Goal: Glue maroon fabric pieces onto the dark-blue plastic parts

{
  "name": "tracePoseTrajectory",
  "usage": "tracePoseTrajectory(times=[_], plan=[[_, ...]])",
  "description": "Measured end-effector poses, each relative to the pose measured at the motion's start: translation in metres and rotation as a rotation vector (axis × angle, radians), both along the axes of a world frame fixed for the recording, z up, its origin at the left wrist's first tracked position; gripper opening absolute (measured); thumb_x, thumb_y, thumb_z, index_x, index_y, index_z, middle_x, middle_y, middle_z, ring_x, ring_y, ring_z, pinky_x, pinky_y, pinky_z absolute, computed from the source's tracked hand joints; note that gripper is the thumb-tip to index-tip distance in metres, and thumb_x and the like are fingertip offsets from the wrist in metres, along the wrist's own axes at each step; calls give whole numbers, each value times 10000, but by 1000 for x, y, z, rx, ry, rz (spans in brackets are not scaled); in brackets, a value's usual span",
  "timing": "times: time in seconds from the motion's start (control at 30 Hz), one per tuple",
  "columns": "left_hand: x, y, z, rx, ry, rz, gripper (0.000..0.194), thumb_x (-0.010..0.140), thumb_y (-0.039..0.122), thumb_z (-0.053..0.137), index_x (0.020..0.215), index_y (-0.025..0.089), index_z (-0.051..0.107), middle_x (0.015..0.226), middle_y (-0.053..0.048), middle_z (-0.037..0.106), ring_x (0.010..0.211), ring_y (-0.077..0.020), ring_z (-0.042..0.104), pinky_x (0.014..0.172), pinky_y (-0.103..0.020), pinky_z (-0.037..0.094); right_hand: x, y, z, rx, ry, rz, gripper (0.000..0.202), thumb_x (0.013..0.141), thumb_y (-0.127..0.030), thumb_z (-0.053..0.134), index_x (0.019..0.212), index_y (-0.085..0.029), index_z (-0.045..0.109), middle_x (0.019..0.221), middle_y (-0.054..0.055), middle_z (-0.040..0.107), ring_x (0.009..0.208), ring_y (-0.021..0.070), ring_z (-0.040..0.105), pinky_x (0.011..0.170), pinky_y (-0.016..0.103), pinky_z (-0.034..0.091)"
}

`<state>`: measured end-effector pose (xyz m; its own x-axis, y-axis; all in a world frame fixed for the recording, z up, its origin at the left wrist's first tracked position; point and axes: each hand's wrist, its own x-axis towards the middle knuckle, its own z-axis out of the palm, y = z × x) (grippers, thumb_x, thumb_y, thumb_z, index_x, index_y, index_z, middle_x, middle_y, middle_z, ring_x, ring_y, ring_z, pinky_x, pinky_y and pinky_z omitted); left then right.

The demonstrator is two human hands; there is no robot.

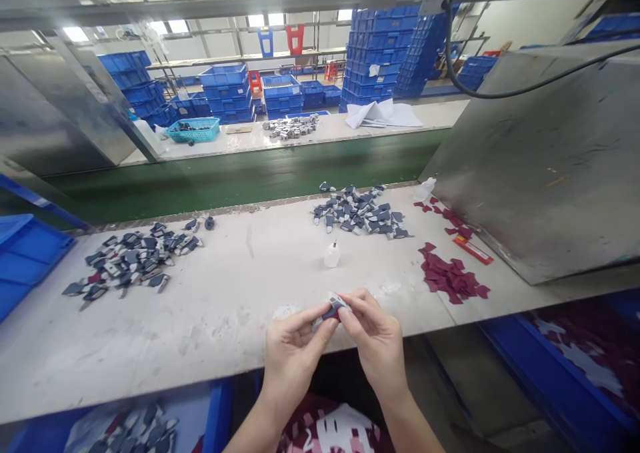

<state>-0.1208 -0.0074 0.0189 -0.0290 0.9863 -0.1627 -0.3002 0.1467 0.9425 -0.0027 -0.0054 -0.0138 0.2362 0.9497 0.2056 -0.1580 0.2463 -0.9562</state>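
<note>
Between my fingertips, just over the table's front edge, is a small grey-and-white part with a maroon piece on it. My left hand pinches it from the left, and my right hand grips its right end. Fingers cover much of it, so its exact kind is unclear. Beyond the hands stands a small clear bottle with a thin dark tip. Similar grey-and-white parts lie in a pile behind the bottle. Flat maroon pieces are heaped to the right.
Another pile of parts covers the table's left side, near a blue crate. A red-orange packet lies by the metal panel on the right. A green conveyor belt runs behind the table. Blue bins sit below the edge.
</note>
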Motion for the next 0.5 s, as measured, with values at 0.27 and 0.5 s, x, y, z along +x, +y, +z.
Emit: tracePoseTrajectory(times=[0.27,0.5], plan=[[-1,-1,2,28,34,7,227,676,262,873,887,185,835,943,-80,810,867,-281,784,790,-315,663,1,0,2,4,-5,23,166,873,-301,721,1024,-294,790,861,29,649,821,146,651,732,251,574],[-3,0,-1,35,108,20,265,705,324,856,923,177,830,958,-84,811,924,-306,773,869,-370,647,0,1,3,-35,1,58,197,877,-336,716,1057,-290,783,905,41,661,857,163,668,769,271,593]])
